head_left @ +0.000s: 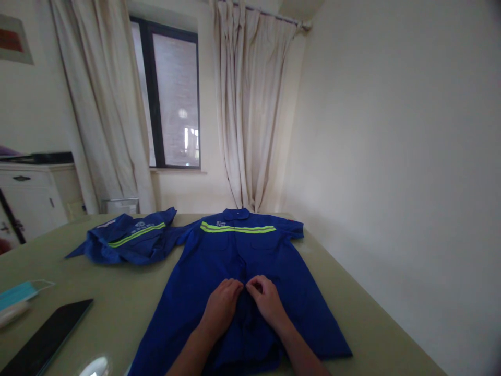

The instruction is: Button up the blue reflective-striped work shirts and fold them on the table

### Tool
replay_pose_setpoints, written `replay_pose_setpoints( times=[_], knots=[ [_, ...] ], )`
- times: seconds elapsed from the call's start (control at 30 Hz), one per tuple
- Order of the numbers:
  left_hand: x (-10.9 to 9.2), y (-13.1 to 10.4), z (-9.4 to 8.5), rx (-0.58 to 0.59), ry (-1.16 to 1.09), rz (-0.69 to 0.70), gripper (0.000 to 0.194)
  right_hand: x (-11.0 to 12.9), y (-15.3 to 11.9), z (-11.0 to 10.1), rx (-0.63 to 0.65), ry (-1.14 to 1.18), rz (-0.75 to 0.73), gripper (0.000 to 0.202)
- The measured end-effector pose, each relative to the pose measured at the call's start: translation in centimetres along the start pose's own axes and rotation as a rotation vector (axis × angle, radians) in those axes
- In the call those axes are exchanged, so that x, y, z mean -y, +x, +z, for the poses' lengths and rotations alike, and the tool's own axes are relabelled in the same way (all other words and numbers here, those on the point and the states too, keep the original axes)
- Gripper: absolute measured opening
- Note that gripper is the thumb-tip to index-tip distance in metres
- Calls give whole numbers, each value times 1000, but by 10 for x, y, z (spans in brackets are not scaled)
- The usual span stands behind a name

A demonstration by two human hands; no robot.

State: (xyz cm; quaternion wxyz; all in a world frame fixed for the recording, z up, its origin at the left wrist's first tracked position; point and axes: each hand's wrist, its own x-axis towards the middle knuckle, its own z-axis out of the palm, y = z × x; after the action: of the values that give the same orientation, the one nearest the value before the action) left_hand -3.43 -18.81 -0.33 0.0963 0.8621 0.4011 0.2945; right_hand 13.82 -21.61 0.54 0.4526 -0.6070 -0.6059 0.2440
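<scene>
Blue shirt point(256, 263) lies front-up on green table point(117, 282); L hand point(225, 303) & R hand point(268, 300), nearly touching, seem closed in pinch on its front opening point(241, 258); step in hand is prob. work on this closure; next move calls for steady, even hold of both sides.

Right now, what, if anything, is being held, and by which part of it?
The blue collared fabric shirt with a yellow-green chest stripe: the left hand and right hand seem to pinch its front opening, below that stripe, with their fingers.
</scene>
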Motion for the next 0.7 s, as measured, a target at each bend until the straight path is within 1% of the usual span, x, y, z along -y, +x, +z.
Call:
replay_pose_setpoints(
  times=[0.03, 0.1, 0.17, 0.2, 0.23, 0.27, 0.33, 0.37, 0.4, 0.43, 0.47, 0.53, 0.63, 0.7],
  knots=[
    [1, 0, 1, -8, 7, -25, 37, 1, -2, 1, -14, -33, -21, 18],
    [4, 0, 5, -32, 48, -60, 38, 3, -8, 2, -33, -106, -64, 35],
    [6, -1, 8, -40, 122, -53, 42, 5, -12, 3, -40, -173, -96, 47],
    [6, -2, 10, -25, 162, -36, 46, 6, -12, 3, -46, -204, -95, 50],
    [5, -3, 11, 4, 198, -19, 50, 8, -11, 2, -55, -238, -81, 48],
    [3, -4, 12, 39, 229, -11, 53, 11, -9, 1, -59, -278, -51, 43],
    [-3, -10, 13, 100, 272, -23, 55, 19, -2, -1, -32, -380, 34, 26],
    [-6, -14, 13, 125, 281, -31, 54, 24, 3, -1, -8, -444, 75, 25],
    [-9, -19, 14, 147, 283, -37, 54, 30, 8, -1, 15, -511, 104, 29],
    [-12, -25, 14, 164, 280, -39, 53, 35, 13, 1, 34, -581, 118, 31],
    [-14, -32, 15, 180, 273, -40, 52, 40, 16, 3, 49, -647, 115, 30],
    [-17, -48, 17, 205, 253, -45, 53, 47, 18, 10, 66, -749, 87, 20],
    [-19, -61, 15, 237, 241, -52, 60, 43, 13, 18, 67, -773, 80, 17],
    [-23, -55, 8, 258, 262, -68, 63, 32, 8, 16, 50, -676, 82, 15]
  ],
)
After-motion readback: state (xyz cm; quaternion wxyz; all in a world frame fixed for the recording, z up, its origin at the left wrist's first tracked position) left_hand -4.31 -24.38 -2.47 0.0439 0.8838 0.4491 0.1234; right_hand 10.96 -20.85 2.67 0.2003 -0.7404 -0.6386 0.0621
